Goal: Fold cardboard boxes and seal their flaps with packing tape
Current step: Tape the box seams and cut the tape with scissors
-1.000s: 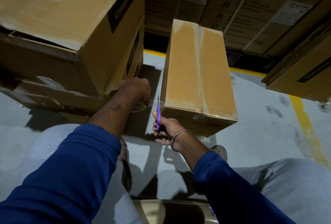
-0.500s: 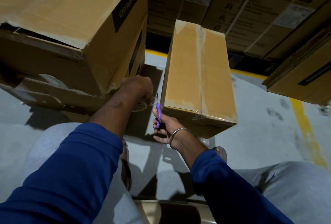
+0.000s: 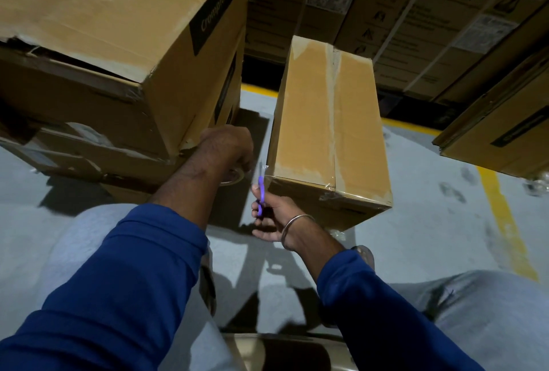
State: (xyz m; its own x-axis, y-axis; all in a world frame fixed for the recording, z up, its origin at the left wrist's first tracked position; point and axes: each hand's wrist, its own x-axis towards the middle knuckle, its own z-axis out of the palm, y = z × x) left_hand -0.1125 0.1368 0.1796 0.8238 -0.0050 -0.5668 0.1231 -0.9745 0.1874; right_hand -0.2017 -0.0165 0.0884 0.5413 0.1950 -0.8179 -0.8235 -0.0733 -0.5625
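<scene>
**Box taped along top seam; tape about to be cut at near left corner**

The cardboard box [image 3: 329, 127] is stood on the grey floor [image 3: 430, 222] at centre, flaps closed, with a strip of clear tape [image 3: 334, 103] laid down the top seam and over the near edge. Sealing of this face is judged nearly done; the tape end is not yet cut free, and other faces cannot be checked.

A tape roll [image 3: 234, 176] is gripped in the left hand [image 3: 228, 148], fist clenched round it, just left of the box's near left corner. A short run of tape seems stretched from roll to corner, faint.

Purple-handled scissors [image 3: 260, 192] are held in the right hand [image 3: 273, 216], fingers curled round the handles, blades pointed up at that stretch, just beside the corner. Whether the blades are parted cannot be told. A metal bangle [image 3: 297, 228] is worn on the right wrist.

A torn large carton [image 3: 118, 29] is stacked at left, more printed cartons [image 3: 416, 14] far and right, a yellow line [image 3: 505, 222] on the floor at right.
</scene>
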